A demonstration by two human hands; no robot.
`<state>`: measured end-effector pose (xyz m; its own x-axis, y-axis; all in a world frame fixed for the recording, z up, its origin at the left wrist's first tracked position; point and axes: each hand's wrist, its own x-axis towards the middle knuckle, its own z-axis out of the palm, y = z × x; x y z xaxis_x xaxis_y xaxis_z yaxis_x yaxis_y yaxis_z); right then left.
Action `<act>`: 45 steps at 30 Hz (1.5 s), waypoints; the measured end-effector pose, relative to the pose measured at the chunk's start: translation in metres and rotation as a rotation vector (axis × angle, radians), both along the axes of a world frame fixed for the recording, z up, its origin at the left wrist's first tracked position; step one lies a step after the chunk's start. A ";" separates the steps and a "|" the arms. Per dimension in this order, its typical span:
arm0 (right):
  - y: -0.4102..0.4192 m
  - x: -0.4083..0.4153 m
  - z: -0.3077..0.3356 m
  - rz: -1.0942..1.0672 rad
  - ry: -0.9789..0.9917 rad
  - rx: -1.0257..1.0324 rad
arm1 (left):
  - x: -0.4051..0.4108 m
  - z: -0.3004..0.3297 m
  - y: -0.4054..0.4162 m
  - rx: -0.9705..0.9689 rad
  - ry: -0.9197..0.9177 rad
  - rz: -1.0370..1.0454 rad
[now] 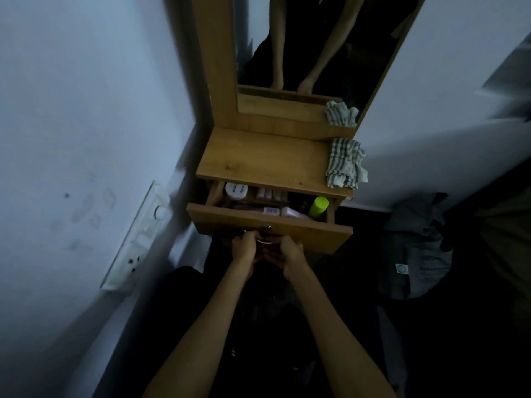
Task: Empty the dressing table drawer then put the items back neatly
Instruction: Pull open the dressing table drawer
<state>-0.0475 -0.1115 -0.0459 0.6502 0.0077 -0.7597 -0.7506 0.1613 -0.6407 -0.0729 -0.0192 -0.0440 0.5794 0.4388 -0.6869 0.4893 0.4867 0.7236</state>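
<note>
A wooden dressing table (264, 159) stands in a dim corner, its drawer (301, 232) partly pulled out. Inside the drawer lie a white jar (236, 191), a lime-green bottle (318, 207), a row of small pale tubes (271, 193) and pale boxes (277, 211). My left hand (244, 248) and my right hand (287, 252) are both under the drawer front, fingers curled round the metal handle (265, 240). The fingertips are hidden in shadow.
A striped grey cloth (346, 163) hangs over the tabletop's right edge. A mirror (310, 47) rises behind the top. A white switch and socket panel (135, 237) is on the left wall. A grey bag (413, 254) lies on the dark floor to the right.
</note>
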 end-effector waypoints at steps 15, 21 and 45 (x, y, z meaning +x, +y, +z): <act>-0.019 -0.097 0.004 0.029 0.039 -0.055 | -0.101 -0.001 -0.021 -0.018 0.029 0.003; -0.024 -0.119 0.006 0.036 0.036 -0.062 | -0.124 0.000 -0.026 -0.022 0.036 -0.011; -0.028 -0.135 0.010 0.019 -0.004 -0.022 | -0.131 -0.010 -0.032 -0.008 0.088 0.001</act>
